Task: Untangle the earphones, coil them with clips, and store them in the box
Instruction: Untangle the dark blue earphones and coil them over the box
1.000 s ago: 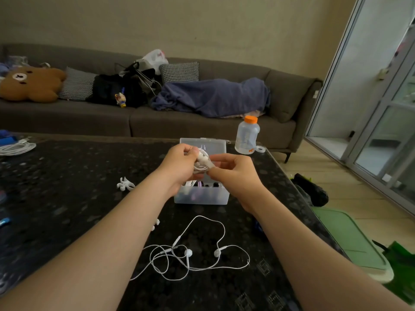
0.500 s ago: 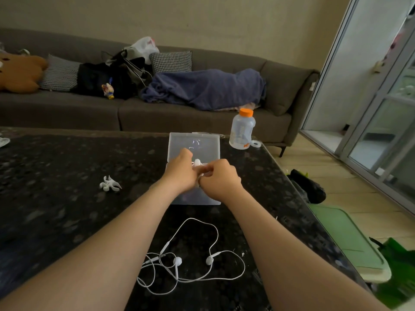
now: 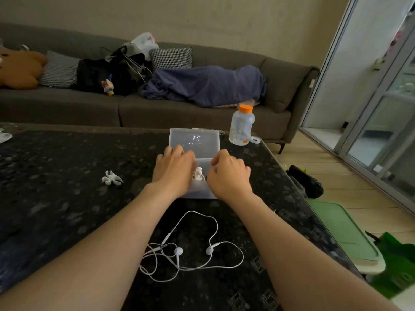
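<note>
A clear plastic box (image 3: pixel 195 193) stands open at the table's middle, its lid (image 3: pixel 194 140) tilted up behind. A coiled white earphone bundle with a white clip (image 3: pixel 198 174) sits inside the box. My left hand (image 3: pixel 174 171) lies over the box's left part with fingers spread. My right hand (image 3: pixel 229 175) hovers over the right part, fingers loosely bent. The bundle shows in the gap between both hands, and neither hand visibly grips it. A second white earphone set (image 3: pixel 190 248) lies loose and tangled on the table near me. A spare white clip (image 3: pixel 111 178) lies left of the box.
A bottle with an orange cap (image 3: pixel 242 126) stands behind the box to the right, near the dark stone table's (image 3: pixel 56 198) far edge. A grey sofa (image 3: pixel 134 108) with cushions, bags and a blue blanket runs behind. The table's right edge drops to a floor with a green lid (image 3: pixel 341 230).
Both hands have gone down from above the box into it with the coiled bundle. The bundle now rests in the box and the fingers have loosened around it.
</note>
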The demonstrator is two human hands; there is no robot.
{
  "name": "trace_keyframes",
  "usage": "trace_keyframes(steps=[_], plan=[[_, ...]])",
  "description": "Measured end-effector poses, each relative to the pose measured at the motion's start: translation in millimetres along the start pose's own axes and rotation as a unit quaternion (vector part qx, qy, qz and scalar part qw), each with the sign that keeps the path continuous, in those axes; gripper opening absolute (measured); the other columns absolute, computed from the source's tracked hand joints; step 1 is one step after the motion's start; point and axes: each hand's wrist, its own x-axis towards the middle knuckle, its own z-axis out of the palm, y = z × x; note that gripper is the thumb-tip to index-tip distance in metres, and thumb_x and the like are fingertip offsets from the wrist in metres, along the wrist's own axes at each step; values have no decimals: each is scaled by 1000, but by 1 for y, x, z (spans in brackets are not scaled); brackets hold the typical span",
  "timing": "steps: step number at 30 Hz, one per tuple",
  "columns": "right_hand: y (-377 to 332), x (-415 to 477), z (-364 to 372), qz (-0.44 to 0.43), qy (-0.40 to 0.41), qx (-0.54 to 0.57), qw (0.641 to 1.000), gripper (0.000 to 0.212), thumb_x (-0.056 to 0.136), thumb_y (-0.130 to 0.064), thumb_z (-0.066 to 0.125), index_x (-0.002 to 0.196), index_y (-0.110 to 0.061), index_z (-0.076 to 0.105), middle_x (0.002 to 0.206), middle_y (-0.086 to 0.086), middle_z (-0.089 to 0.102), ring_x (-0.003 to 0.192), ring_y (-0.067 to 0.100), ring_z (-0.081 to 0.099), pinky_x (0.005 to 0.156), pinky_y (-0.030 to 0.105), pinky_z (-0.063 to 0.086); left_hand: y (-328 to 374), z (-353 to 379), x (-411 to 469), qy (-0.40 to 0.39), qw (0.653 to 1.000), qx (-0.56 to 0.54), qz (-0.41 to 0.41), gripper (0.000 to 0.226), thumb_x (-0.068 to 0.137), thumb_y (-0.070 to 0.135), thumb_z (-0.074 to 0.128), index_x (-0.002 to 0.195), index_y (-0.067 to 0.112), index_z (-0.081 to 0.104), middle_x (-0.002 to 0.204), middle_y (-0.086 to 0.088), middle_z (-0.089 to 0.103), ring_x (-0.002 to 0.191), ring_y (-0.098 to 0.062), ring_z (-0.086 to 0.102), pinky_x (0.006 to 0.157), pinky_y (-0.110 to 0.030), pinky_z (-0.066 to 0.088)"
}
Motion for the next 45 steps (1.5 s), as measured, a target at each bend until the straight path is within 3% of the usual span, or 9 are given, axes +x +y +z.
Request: trace_keyframes(steps=[6, 14, 19, 24, 29, 33, 39, 42, 45], plan=[[2, -30, -11, -10, -163, -84, 983, 27, 90, -31, 71, 107, -17, 56, 95, 4, 57, 82, 22, 64, 72, 36, 58, -4, -28, -29, 11, 993, -110, 34, 41, 105, 42, 54, 68, 22, 56, 72, 4, 59, 62, -12, 54, 53, -28, 35], [9, -52, -4, -46, -270, -188, 943, 25, 98, -21, 71, 118, -10, 62, 91, 5, 57, 89, 24, 66, 90, 41, 62, -30, -25, -72, -327, 940, -88, 24, 37, 86, 63, 76, 94, 27, 76, 90, 4, 77, 82, -17, 76, 79, -36, 64], [0, -54, -16, -52, -162, 146, 974, 11, 106, -25, 61, 108, -15, 66, 94, 5, 77, 87, 17, 76, 77, 29, 61, -44, -32, -84, -358, 921, -151, 22, 10, 92, 39, 78, 97, 31, 75, 95, 7, 78, 88, -12, 75, 88, -35, 63], [-28, -69, -43, 36, -75, 517, 852, 17, 110, -23, 56, 121, -11, 59, 95, 13, 75, 87, 26, 80, 77, 42, 67, -47, -38, -91, -343, 910, -234, 4, 25, 94, 40, 78, 108, 21, 68, 95, 4, 80, 82, -6, 77, 80, -28, 61], [-43, -77, -58, 64, 16, 606, 793, 17, 112, -24, 49, 119, -10, 56, 97, 15, 67, 65, 22, 73, 53, 34, 57, -45, -42, -91, -329, 898, -290, 13, 19, 107, 32, 58, 106, 22, 75, 96, 0, 79, 85, -14, 75, 81, -31, 61], [-43, -79, -63, 36, 107, 514, 850, 10, 111, -29, 53, 112, -21, 58, 85, 8, 74, 56, 10, 62, 53, 27, 50, -38, -44, -80, -185, 910, -369, -45, 32, 110, 22, 48, 105, 24, 80, 105, 3, 79, 98, -14, 73, 85, -29, 55], [-38, -79, -65, 55, 202, 406, 890, 5, 108, -30, 57, 107, -26, 60, 82, 4, 74, 61, 8, 68, 54, 22, 54, -35, -54, -74, -8, 791, -567, -231, 31, 114, 24, 42, 111, 12, 71, 105, -8, 78, 91, -22, 78, 74, -34, 63], [-31, -79, -67, 36, 188, 210, 959, 6, 106, -34, 58, 105, -28, 59, 91, 0, 69, 76, 15, 67, 65, 35, 58, -34, -58, -74, 23, 747, -600, -286, 29, 115, 25, 42, 113, 11, 67, 104, -10, 77, 88, -25, 78, 72, -38, 65], [-24, -82, -71, 13, 79, -63, 995, 7, 100, -32, 60, 103, -27, 63, 95, -4, 64, 100, 21, 58, 76, 36, 48, -42, -54, -71, 100, 816, -478, -309, 28, 113, 24, 45, 99, 27, 69, 108, -5, 73, 94, -23, 73, 86, -47, 64]])
